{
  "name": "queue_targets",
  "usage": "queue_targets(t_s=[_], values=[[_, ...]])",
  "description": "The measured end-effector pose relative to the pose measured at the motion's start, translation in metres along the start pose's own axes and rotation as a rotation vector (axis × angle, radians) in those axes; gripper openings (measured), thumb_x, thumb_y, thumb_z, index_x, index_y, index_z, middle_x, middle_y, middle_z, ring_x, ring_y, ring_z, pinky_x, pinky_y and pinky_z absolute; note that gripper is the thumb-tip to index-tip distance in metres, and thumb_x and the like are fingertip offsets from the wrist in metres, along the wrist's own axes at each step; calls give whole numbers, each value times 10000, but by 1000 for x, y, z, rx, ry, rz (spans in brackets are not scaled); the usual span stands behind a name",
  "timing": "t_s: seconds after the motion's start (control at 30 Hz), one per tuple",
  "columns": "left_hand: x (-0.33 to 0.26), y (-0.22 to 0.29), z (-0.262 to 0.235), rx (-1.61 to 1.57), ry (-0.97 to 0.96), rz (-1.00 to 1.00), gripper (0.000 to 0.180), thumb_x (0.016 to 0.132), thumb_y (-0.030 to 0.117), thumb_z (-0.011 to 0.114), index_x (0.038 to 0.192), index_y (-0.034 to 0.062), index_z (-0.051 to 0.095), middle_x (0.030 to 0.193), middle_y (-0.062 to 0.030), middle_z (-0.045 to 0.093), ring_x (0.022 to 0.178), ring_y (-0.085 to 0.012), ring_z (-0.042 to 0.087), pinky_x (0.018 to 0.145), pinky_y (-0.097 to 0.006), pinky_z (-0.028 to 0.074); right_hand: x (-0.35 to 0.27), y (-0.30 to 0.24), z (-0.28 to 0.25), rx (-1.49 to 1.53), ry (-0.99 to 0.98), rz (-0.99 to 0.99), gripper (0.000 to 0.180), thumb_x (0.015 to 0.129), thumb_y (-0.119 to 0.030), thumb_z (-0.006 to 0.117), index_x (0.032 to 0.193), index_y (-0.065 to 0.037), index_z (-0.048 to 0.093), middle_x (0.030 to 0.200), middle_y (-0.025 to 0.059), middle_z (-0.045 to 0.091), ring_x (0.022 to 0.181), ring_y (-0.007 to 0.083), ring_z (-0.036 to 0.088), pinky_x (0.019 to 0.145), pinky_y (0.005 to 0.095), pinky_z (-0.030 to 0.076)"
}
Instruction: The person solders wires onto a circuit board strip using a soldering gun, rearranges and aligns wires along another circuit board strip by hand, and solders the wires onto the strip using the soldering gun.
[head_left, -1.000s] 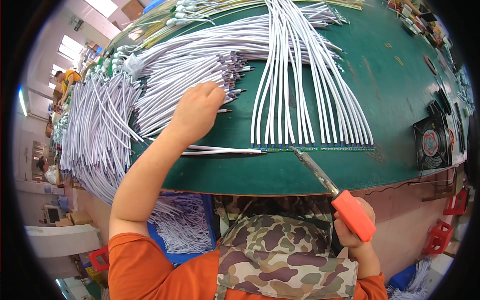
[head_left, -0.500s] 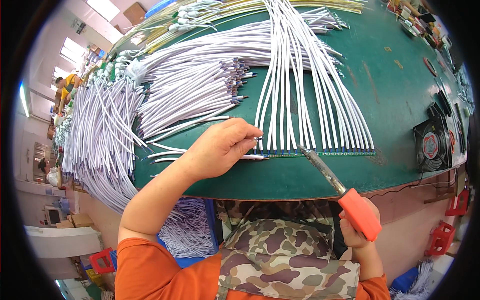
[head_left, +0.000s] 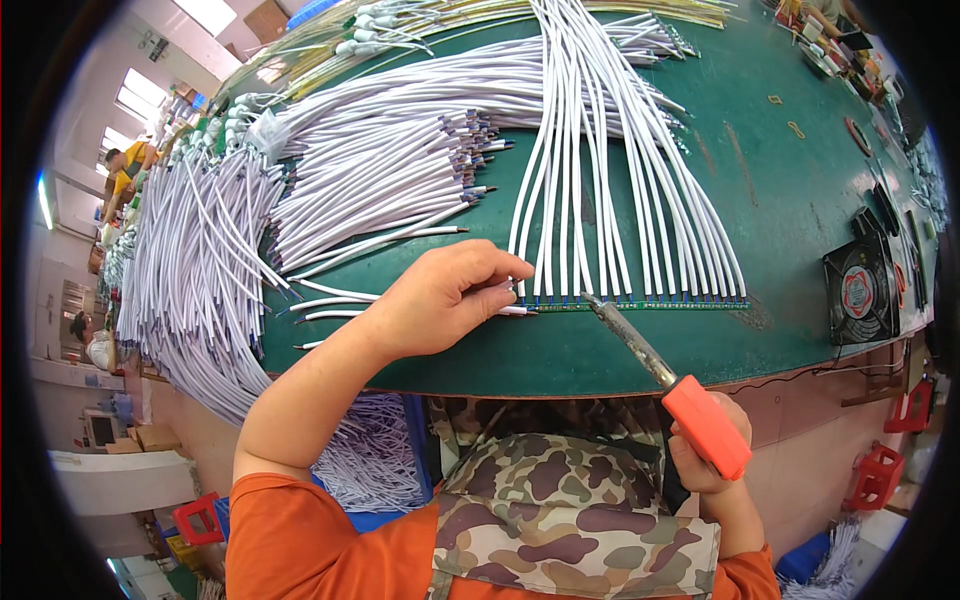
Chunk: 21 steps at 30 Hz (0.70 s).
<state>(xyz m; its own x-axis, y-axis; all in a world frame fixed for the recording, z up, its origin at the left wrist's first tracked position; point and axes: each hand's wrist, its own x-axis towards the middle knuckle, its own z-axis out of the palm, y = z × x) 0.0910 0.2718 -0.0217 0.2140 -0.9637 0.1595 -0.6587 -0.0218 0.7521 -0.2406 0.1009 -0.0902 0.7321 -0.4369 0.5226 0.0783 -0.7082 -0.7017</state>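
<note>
My left hand (head_left: 447,300) is closed in a pinch at the left end of a narrow green circuit strip (head_left: 640,306), thumb and forefinger on the lower end of a white cable; the fingertips partly hide it. In my right hand (head_left: 693,468) is a soldering iron (head_left: 708,428) with a red handle. Its tip points up-left at the strip, a little right of my left fingertips. A row of white cables (head_left: 560,215) runs from the strip toward the far side of the table, their blue wire ends along it. Several loose white cables (head_left: 335,300) lie beside my left wrist.
Bundles of white cables (head_left: 370,190) cover the left of the green table (head_left: 780,200). More cables (head_left: 205,260) hang over its left edge. A black fan (head_left: 862,290) stands at the right. Below the table are a blue bin of cables (head_left: 375,460) and a red stool (head_left: 880,475).
The soldering iron has shifted slightly left along the strip, closer to my left fingers. My left hand has stayed nearly in place, its fingertips slightly farther right.
</note>
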Motion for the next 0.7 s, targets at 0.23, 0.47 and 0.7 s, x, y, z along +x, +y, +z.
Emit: queue_targets(t_s=[0.23,0.47,0.7], values=[[-7,6,2,-51,20,-155,291,896,42,746,1175,18,666,848,-67,677,736,-156,650,676,-269,521,5,-2,-3,-53,-40,-44,123,833,-183,713,841,-73,659,768,61,649,679,283,634,628,376,498],[-8,11,20,494,82,276,210,786,38,721,995,58,706,917,-70,659,815,-277,661,698,-385,539,0,1,1,-26,-38,15,129,830,-184,709,847,-66,660,769,67,649,689,278,633,635,374,498],[-5,4,30,555,77,409,240,751,51,705,990,70,718,893,-50,630,803,-246,637,693,-365,527,-9,9,7,45,-32,68,136,831,-184,714,872,-61,672,782,64,662,695,257,638,635,371,500]])
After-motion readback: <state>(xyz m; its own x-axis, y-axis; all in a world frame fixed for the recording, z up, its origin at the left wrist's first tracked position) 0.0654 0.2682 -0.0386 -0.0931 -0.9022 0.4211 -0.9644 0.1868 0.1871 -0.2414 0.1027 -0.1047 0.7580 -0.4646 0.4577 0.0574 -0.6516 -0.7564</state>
